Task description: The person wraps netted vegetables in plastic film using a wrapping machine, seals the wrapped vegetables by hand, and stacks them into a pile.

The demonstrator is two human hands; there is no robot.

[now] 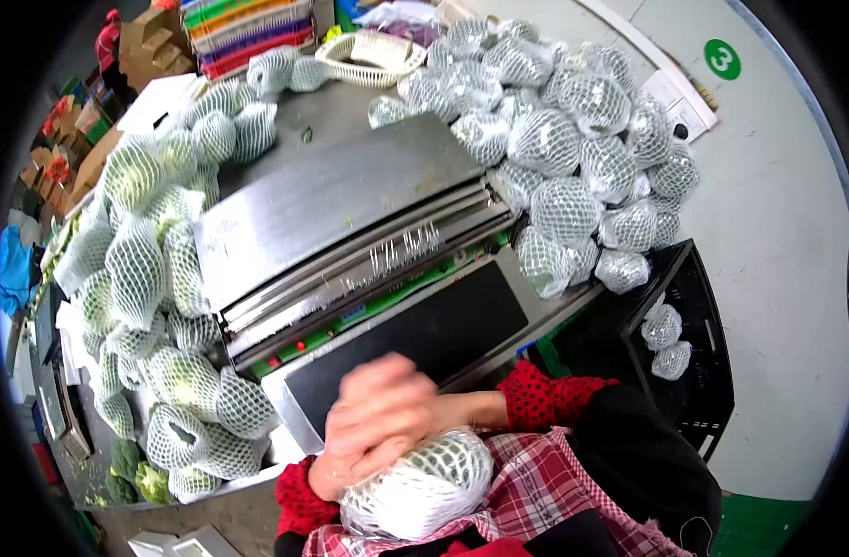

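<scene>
A bundle in white foam netting with clear film around it rests against the checked apron at the bottom centre. My left hand holds its upper left side, fingers bent over the edge. Just above, my right hand crosses over the left one, smeared by motion, so its fingers cannot be made out. Beyond both hands lies the wrapping machine's black plate, below a steel cover.
Netted vegetables are heaped at the left, with bare broccoli near the front edge. Film-wrapped bundles form a pile at the right. A black crate holds wrapped pieces. Coloured baskets stand behind; a person is far left.
</scene>
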